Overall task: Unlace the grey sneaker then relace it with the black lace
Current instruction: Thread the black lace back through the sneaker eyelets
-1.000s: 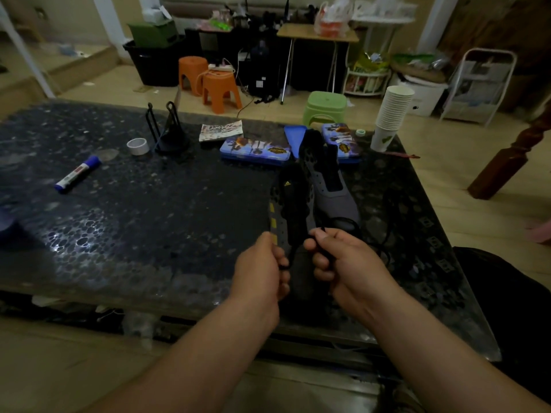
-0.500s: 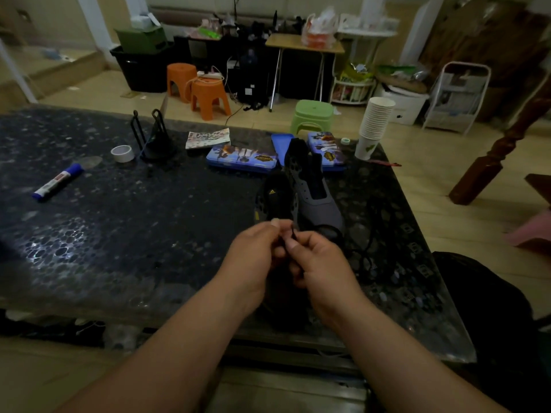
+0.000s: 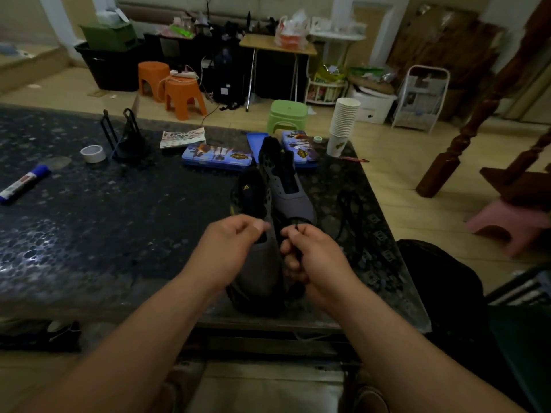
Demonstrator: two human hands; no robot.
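Note:
A grey sneaker [image 3: 258, 269] lies toe toward me at the table's front edge, its black tongue [image 3: 249, 192] pointing away. My left hand [image 3: 231, 251] hovers over its left side, thumb and forefinger pinching the eyelet edge. My right hand [image 3: 314, 254] is curled just right of it and pinches the tip of the black lace [image 3: 295, 228], which runs down through the fist. More black lace [image 3: 347, 210] lies loose on the table to the right. Both hands hide the sneaker's eyelet rows.
A second grey sneaker [image 3: 290, 192] lies just behind. Blue tins [image 3: 216, 155], a paper cup stack [image 3: 343, 123], a tape roll [image 3: 93, 153], a marker [image 3: 25, 183] and a black stand [image 3: 128, 138] sit on the dark stone table [image 3: 104, 219]. Stools and clutter stand beyond.
My hands came together over the sneaker, then drew slightly apart. The right hand now holds the lace tip up near the eyelets.

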